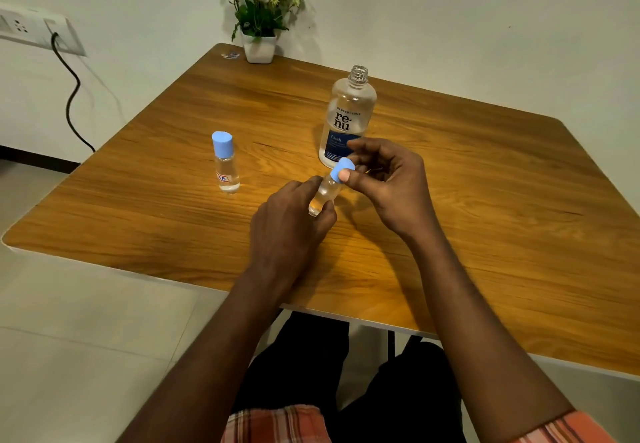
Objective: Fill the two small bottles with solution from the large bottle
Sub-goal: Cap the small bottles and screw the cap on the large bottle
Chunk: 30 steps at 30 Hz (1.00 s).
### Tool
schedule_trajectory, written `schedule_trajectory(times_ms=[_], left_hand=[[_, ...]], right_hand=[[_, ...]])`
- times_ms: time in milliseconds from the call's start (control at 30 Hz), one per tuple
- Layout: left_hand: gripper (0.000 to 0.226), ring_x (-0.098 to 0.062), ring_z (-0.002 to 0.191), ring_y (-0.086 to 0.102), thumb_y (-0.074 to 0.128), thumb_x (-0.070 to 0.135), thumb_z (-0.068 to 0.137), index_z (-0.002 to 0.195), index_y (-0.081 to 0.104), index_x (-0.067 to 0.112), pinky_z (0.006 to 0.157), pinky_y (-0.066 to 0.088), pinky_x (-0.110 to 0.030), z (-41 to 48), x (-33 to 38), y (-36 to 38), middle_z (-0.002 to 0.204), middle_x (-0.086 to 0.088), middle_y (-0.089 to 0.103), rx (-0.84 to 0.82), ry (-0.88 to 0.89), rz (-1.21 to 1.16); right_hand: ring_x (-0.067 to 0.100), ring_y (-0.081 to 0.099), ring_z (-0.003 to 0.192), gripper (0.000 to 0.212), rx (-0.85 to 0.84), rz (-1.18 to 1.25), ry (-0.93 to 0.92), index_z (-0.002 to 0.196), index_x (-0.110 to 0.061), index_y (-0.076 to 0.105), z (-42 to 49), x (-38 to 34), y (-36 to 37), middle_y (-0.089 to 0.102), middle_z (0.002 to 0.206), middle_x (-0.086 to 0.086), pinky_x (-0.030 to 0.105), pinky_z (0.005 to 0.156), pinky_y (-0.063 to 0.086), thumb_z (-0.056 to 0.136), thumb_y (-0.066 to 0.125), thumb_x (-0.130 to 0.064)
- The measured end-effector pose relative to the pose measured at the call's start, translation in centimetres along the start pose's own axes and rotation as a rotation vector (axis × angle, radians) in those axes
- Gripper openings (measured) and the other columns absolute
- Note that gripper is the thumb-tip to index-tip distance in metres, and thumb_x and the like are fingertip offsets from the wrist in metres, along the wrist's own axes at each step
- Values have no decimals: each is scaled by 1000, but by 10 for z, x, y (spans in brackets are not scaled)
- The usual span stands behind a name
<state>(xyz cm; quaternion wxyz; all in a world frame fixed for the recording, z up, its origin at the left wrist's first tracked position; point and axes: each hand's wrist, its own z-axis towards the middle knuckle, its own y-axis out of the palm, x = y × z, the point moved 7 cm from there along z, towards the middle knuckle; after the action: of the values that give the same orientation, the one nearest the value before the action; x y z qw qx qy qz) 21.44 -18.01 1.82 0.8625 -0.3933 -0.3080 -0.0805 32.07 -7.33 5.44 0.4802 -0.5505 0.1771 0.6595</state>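
The large clear bottle with a blue label stands uncapped on the wooden table, toward the back. One small clear bottle with a light blue cap stands upright to the left. My left hand grips the second small bottle by its body, tilted over the table's middle. My right hand pinches that bottle's blue cap between thumb and fingers. Both small bottles hold clear liquid.
A white pot of white flowers stands at the table's far edge, with a small wrapper beside it. A wall socket with a black cable is at the left. My lap sits under the near edge.
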Motion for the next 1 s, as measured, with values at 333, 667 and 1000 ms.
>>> schedule_trajectory(times_ms=[333, 667, 1000], left_hand=[[36, -19, 73, 60, 62, 33, 87, 122, 62, 22, 58, 50, -37, 1, -2, 2, 88, -1, 66, -13, -7, -16], [35, -27, 65, 62, 66, 35, 85, 116, 65, 20, 56, 50, -39, 1, -5, -3, 78, -6, 70, 9, -50, -47], [26, -27, 70, 65, 66, 28, 86, 108, 67, 15, 58, 52, -43, -2, -7, -10, 86, -8, 72, 63, -105, -47]], right_hand=[[13, 68, 98, 36, -28, 7, 4, 113, -16, 68, -1, 1, 2, 71, 105, -5, 29, 85, 56, 80, 73, -1], [3, 66, 98, 52, 67, -56, -12, 125, -18, 61, -6, -6, 9, 71, 102, -5, 17, 82, 51, 77, 78, -7], [7, 65, 82, 31, 64, -98, 104, 112, -16, 71, -24, 18, 31, 72, 90, -6, 20, 74, 50, 82, 74, -13]])
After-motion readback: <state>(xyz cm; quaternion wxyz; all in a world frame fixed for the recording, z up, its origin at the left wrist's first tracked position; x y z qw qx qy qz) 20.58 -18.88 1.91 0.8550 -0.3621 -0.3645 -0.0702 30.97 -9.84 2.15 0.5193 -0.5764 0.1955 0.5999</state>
